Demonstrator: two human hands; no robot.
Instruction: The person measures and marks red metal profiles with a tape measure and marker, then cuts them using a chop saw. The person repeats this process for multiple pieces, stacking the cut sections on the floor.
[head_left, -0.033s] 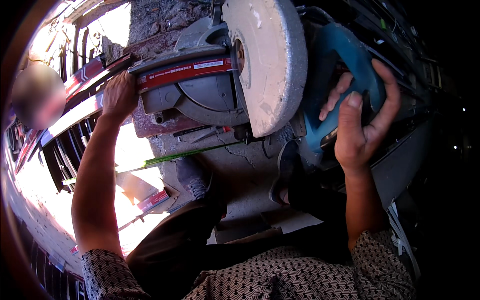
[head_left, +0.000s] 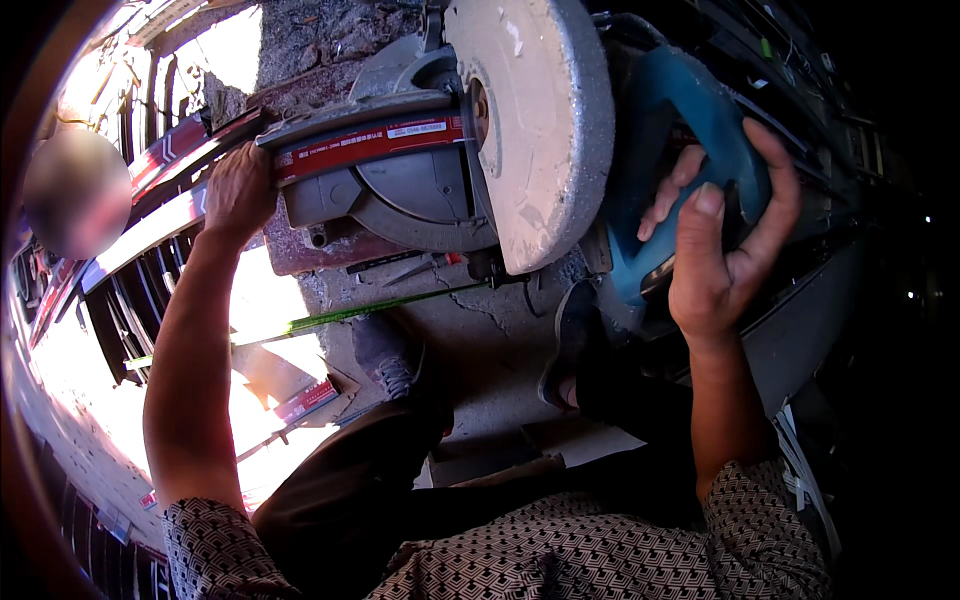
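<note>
A mitre saw with a large, dusty pale blade guard (head_left: 535,130) stands in front of me. Across its grey base (head_left: 415,195) lies a metal profile strip (head_left: 370,143) covered in red printed film, its right end running in beside the blade guard. My left hand (head_left: 240,190) presses the strip against the saw's fence, fingers closed over it. My right hand (head_left: 725,240) is wrapped round the blue saw handle (head_left: 650,110). Some of its fingers pass through the handle's opening, while thumb and forefinger stay on the near side. The blade itself is hidden by the guard.
More long profiles (head_left: 150,232) extend off to the left, where a person with a blurred head (head_left: 77,194) is near. Below the saw stretches a green tape measure (head_left: 350,312). A short red offcut (head_left: 305,400) lies on the floor by my shoe (head_left: 388,355). Dark stacked lengths fill the right.
</note>
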